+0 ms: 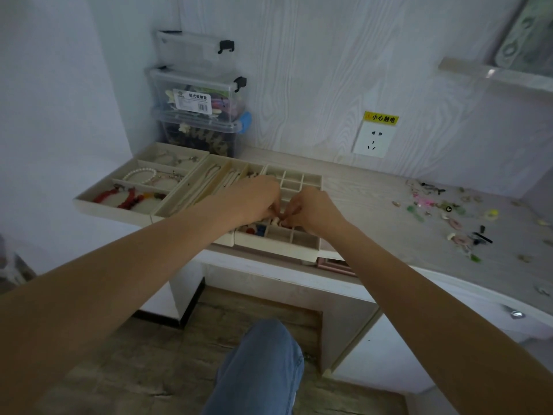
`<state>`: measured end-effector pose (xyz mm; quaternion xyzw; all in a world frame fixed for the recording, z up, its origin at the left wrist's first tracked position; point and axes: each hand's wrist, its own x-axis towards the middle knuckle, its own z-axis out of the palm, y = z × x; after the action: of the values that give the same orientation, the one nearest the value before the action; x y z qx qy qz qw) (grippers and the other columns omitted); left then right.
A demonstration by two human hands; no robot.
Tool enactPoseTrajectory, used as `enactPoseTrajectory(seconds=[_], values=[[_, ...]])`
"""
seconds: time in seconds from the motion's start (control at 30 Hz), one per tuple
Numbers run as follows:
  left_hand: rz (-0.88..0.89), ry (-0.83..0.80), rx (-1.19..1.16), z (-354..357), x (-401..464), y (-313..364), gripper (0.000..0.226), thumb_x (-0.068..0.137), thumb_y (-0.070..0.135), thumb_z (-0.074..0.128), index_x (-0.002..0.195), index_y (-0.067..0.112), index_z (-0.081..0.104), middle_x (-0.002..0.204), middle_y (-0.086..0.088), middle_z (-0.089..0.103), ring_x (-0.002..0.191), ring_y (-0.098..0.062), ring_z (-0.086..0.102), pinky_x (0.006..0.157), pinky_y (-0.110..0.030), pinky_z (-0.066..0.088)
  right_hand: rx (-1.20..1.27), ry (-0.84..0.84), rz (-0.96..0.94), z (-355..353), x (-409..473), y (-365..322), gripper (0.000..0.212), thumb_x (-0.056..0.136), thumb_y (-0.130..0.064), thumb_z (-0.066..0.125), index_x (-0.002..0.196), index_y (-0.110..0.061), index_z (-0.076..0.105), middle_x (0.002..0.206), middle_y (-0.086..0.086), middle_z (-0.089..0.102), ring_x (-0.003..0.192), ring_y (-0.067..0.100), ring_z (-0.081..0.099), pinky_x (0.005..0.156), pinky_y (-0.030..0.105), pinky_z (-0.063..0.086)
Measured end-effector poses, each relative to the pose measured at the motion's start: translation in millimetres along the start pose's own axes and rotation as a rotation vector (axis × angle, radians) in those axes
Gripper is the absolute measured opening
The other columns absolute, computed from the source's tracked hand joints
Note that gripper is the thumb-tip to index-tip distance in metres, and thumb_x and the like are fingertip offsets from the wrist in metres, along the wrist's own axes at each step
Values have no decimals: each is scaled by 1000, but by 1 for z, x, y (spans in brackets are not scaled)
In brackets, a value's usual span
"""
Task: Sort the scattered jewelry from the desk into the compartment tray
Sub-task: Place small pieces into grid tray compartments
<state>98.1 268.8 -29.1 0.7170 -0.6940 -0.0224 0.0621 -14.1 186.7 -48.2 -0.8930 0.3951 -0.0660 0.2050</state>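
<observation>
A cream tray of small square compartments (302,178) lies at the desk's front edge. My left hand (254,199) and my right hand (314,208) meet over its near cells, fingers curled together around a small pale piece of jewelry (276,220). Which hand actually pinches it is hard to make out. Red and blue pieces (257,229) lie in a near-left cell. Scattered jewelry (449,211), pink, green, yellow and black bits, is spread over the desk far to the right.
Two more cream trays stand to the left: one with necklaces (206,187), one with a pearl bracelet and red beads (131,190). Clear storage boxes (200,97) are stacked at the back left against the wall. A wall socket (372,142) sits behind the desk.
</observation>
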Motion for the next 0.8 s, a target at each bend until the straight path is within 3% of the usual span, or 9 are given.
enactPoseTrajectory(seconds=[0.17,0.3,0.6,0.8], values=[[-64,50,-15,5,7,1,17,88,21,61,96,15,74,100,-6,63,86,-22,63,76,-31,51,-60,50,3,6,4,-1,16,77,-16,73,92,-10,74,93,9,70,88,23,64,86,38,54],[-72,113,-10,7,8,1,16,89,16,57,92,11,73,103,-8,58,86,-23,60,70,-29,46,-67,44,-1,10,6,-3,17,77,-16,72,93,-10,73,94,8,70,88,23,65,86,39,54],[-85,148,-30,10,7,2,15,90,15,56,94,9,69,107,-9,58,91,-22,61,83,-35,50,-7,106,-23,4,-2,-4,14,81,-9,64,87,-15,76,90,8,71,85,21,64,83,34,53],[-135,104,-171,4,5,-5,10,83,10,64,85,6,73,86,-10,70,77,-21,66,78,-37,54,-6,115,-32,7,-2,-9,13,78,-9,68,86,-15,75,93,8,70,89,24,64,79,36,54]])
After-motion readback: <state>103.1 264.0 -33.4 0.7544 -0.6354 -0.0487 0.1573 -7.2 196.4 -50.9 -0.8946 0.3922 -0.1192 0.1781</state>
